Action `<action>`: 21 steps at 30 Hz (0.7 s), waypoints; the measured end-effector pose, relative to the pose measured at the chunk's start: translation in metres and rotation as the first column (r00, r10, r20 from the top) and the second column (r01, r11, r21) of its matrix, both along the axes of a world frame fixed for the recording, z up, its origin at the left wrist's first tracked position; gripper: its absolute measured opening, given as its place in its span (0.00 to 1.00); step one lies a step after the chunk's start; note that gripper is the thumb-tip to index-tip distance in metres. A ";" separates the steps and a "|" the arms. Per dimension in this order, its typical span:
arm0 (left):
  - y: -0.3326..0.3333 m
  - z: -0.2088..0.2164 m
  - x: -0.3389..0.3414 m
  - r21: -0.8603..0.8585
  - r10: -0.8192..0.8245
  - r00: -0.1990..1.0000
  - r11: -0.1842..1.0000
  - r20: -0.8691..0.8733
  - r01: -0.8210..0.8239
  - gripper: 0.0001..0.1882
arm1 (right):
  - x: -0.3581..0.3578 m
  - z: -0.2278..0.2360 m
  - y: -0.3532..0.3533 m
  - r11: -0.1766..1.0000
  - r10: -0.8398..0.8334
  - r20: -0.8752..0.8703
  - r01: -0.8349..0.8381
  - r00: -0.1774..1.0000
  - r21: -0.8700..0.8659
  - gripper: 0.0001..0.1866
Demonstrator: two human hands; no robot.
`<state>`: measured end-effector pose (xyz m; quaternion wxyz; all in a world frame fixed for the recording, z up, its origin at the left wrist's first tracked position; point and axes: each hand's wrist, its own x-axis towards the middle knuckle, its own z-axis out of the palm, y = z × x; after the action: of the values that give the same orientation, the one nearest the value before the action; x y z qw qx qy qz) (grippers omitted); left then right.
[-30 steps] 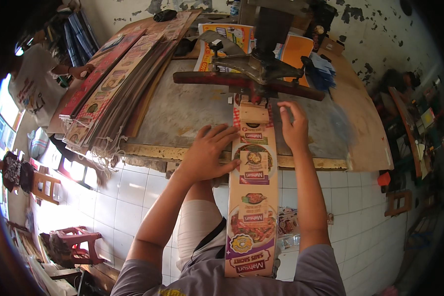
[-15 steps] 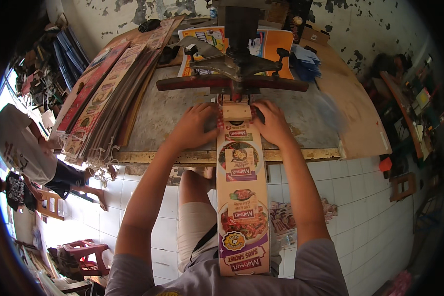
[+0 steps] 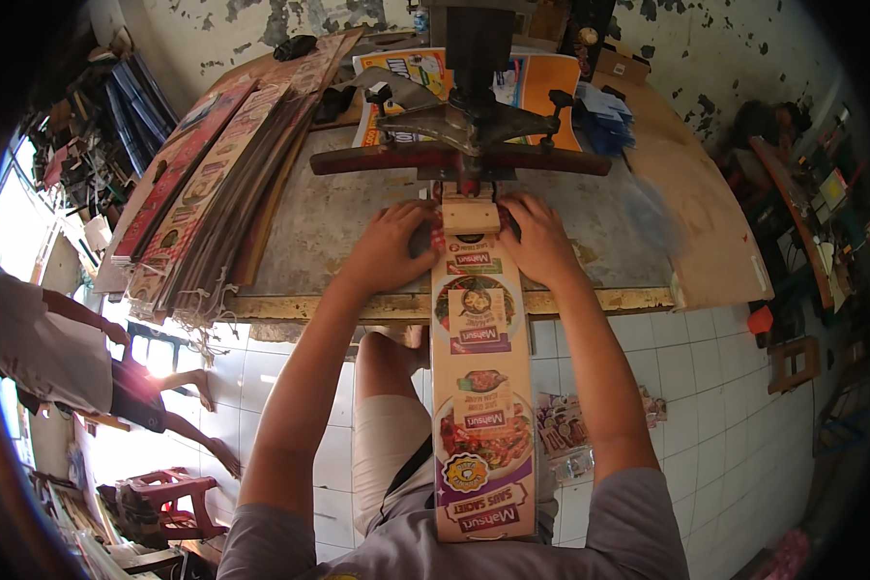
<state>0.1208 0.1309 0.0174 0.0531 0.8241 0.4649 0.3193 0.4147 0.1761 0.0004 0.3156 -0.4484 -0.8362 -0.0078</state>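
Note:
A long printed cardboard strip [image 3: 484, 364] with food pictures runs from my lap over the table's front edge to a hand press. My left hand [image 3: 393, 246] grips the strip's far end at its left edge, thumb pointing toward it and fingers curled. On the opposite edge my right hand [image 3: 539, 237] is closed in the same way, its fingertips partly hidden. Between the hands a small wooden block [image 3: 471, 217] sits across the strip, just below the dark metal press [image 3: 466, 130]. The press's wide crossbar stretches beyond both hands.
Stacked printed strips [image 3: 208, 174] tied with string lie on the table's left. Behind the press are orange printed sheets [image 3: 548, 92], with blue packets [image 3: 604, 121] to their right. A person [image 3: 53, 343] is at far left, near a red plastic stool [image 3: 179, 503]. Printed pieces [image 3: 565, 425] lie on the tiled floor.
My hands keep their hold on the strip beside the wooden block. The whole view shifts slightly. At far left the other person has changed position, legs now farther apart.

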 end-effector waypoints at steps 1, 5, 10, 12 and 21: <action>-0.001 0.001 0.000 0.000 0.005 1.000 1.000 0.000 -0.005 0.26 | -0.001 0.000 -0.001 1.000 0.002 0.002 -0.002 1.000 0.013 0.23; -0.001 0.003 0.000 -0.014 -0.014 1.000 1.000 -0.025 0.013 0.26 | -0.003 0.002 -0.002 0.999 -0.007 0.011 0.007 1.000 0.032 0.22; -0.001 0.001 0.001 0.019 0.001 1.000 1.000 -0.009 -0.001 0.27 | -0.003 0.001 -0.001 0.999 -0.009 0.013 0.008 1.000 0.037 0.23; -0.001 0.001 0.001 0.010 -0.003 1.000 1.000 -0.010 0.004 0.27 | -0.003 0.001 -0.001 1.000 -0.013 0.022 0.013 1.000 0.027 0.24; 0.000 0.000 0.001 0.020 -0.002 1.000 1.000 -0.023 0.003 0.28 | 0.001 -0.002 0.001 0.999 -0.040 0.098 0.042 0.994 -0.023 0.25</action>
<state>0.1219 0.1309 0.0173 0.0398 0.8288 0.4612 0.3142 0.4160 0.1775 -0.0019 0.2684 -0.4685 -0.8413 -0.0258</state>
